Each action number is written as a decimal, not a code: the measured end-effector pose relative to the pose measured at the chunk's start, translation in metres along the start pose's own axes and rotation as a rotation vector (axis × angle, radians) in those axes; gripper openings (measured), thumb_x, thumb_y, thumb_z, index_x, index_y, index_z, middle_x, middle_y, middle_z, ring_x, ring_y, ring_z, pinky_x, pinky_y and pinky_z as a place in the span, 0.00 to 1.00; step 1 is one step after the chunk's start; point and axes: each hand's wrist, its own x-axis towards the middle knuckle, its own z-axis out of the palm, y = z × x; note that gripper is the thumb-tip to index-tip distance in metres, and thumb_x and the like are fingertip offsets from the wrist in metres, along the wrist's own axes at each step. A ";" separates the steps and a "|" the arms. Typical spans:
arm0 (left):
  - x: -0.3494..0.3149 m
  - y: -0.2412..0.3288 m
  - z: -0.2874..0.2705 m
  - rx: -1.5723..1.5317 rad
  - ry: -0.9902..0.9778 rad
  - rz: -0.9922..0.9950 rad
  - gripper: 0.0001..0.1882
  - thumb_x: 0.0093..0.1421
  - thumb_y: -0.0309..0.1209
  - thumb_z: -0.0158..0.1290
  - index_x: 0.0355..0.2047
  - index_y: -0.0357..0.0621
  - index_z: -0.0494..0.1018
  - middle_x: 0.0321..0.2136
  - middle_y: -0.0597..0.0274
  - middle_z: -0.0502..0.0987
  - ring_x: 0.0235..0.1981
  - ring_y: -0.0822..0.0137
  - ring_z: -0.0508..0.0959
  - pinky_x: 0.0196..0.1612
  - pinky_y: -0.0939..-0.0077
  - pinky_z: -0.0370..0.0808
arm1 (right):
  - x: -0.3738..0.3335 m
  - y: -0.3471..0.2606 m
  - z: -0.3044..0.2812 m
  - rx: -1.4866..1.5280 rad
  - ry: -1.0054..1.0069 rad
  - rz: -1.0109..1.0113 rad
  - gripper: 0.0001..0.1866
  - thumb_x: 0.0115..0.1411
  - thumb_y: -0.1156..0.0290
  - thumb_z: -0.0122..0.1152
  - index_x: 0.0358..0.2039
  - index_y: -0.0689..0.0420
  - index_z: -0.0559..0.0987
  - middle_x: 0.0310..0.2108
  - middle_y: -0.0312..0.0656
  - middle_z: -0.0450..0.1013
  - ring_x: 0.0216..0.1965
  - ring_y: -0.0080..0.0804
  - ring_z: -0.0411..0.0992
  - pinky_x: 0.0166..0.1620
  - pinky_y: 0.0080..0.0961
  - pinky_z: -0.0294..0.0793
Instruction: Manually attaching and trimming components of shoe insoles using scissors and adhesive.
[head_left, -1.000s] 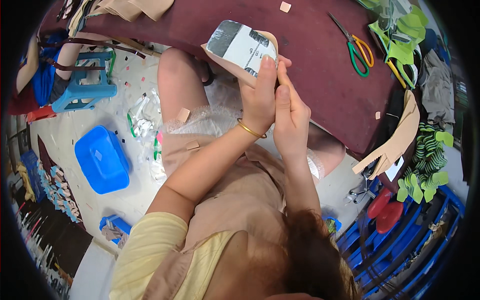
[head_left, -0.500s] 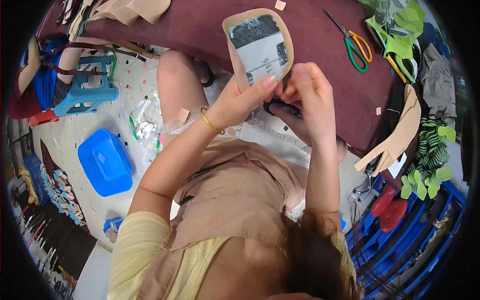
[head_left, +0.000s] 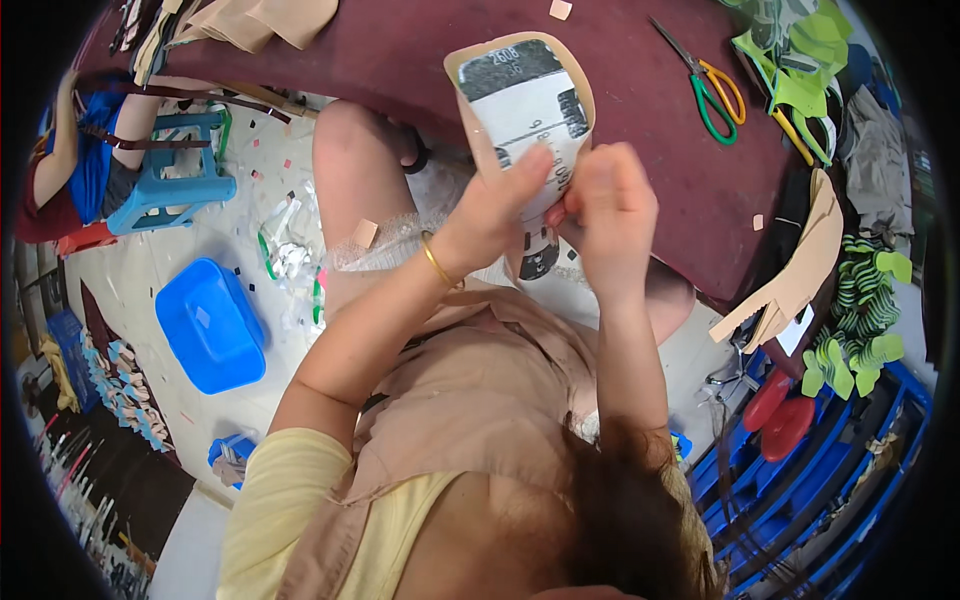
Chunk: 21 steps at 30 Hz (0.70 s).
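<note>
My left hand (head_left: 500,200) is closed round the middle of a long shoe insole (head_left: 522,105), its thumb lying across the printed white-and-black face. A beige edging (head_left: 474,128) runs round the insole's rim and stands up along its side. The wide end points away from me, over the table, and the narrow dark-patched end shows below my hands. At the insole's right edge my right hand (head_left: 612,205) is curled with its fingertips pinched together. What lies in that pinch is hidden and somewhat blurred.
A dark red table (head_left: 400,60) carries scissors (head_left: 710,90) with green and orange handles. Green cut pieces (head_left: 800,60) and beige pieces (head_left: 800,260) lie at the right. A blue basin (head_left: 210,325) and a blue stool (head_left: 175,170) stand left, beside another person (head_left: 85,140).
Both hands have come slightly nearer to me. More of the insole shows, including its narrow end below my hands. My right hand's fingers have shifted along its right edge.
</note>
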 end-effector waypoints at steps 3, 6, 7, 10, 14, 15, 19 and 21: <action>0.003 -0.003 -0.014 -0.142 -0.183 -0.089 0.28 0.60 0.48 0.49 0.49 0.38 0.61 0.33 0.55 0.73 0.23 0.69 0.73 0.25 0.80 0.71 | 0.013 -0.008 -0.009 0.584 0.054 0.315 0.21 0.67 0.53 0.38 0.29 0.58 0.70 0.18 0.36 0.67 0.14 0.24 0.65 0.17 0.19 0.65; 0.001 -0.003 0.005 0.046 -0.006 0.020 0.25 0.60 0.48 0.48 0.48 0.40 0.63 0.31 0.60 0.72 0.24 0.73 0.71 0.24 0.81 0.69 | 0.016 -0.004 -0.002 0.129 -0.001 0.282 0.23 0.68 0.53 0.33 0.35 0.61 0.70 0.16 0.37 0.67 0.10 0.20 0.62 0.13 0.20 0.66; 0.001 -0.004 0.008 0.094 0.070 0.049 0.23 0.61 0.47 0.47 0.48 0.42 0.63 0.31 0.63 0.72 0.25 0.75 0.71 0.24 0.82 0.69 | 0.016 -0.006 0.002 -0.066 0.057 0.215 0.22 0.68 0.54 0.34 0.36 0.61 0.69 0.17 0.36 0.67 0.11 0.19 0.61 0.12 0.19 0.64; 0.001 -0.008 0.006 0.066 0.071 0.053 0.22 0.61 0.46 0.47 0.47 0.42 0.63 0.31 0.64 0.71 0.25 0.74 0.71 0.24 0.82 0.69 | 0.007 -0.001 0.002 -0.103 0.039 0.284 0.15 0.66 0.62 0.42 0.43 0.62 0.67 0.36 0.45 0.64 0.28 0.26 0.69 0.22 0.18 0.69; 0.021 -0.011 -0.003 -0.007 0.260 0.055 0.21 0.59 0.50 0.49 0.38 0.45 0.66 0.27 0.66 0.68 0.26 0.74 0.70 0.27 0.80 0.69 | 0.002 0.019 0.001 -0.225 -0.128 -0.046 0.32 0.56 0.71 0.59 0.60 0.53 0.59 0.49 0.46 0.58 0.47 0.38 0.63 0.47 0.33 0.64; 0.032 -0.007 -0.007 -0.043 0.324 0.061 0.20 0.59 0.51 0.49 0.35 0.46 0.66 0.26 0.66 0.68 0.26 0.74 0.69 0.28 0.79 0.69 | 0.002 0.014 -0.001 -0.490 -0.131 -0.130 0.33 0.53 0.70 0.61 0.60 0.52 0.60 0.50 0.46 0.58 0.47 0.40 0.63 0.47 0.34 0.64; 0.066 0.020 -0.026 -0.229 0.479 -0.009 0.19 0.61 0.49 0.48 0.37 0.45 0.65 0.29 0.68 0.68 0.30 0.72 0.68 0.43 0.71 0.70 | 0.032 0.028 -0.037 -0.943 -0.099 -0.366 0.25 0.46 0.70 0.65 0.48 0.49 0.74 0.39 0.40 0.70 0.41 0.41 0.68 0.43 0.33 0.67; 0.059 0.009 -0.050 -0.097 0.135 -0.254 0.18 0.62 0.45 0.49 0.38 0.43 0.66 0.31 0.68 0.69 0.30 0.73 0.69 0.45 0.71 0.71 | 0.058 0.038 -0.063 -0.951 -0.138 -0.393 0.19 0.48 0.71 0.63 0.43 0.52 0.77 0.32 0.41 0.72 0.34 0.40 0.70 0.39 0.33 0.69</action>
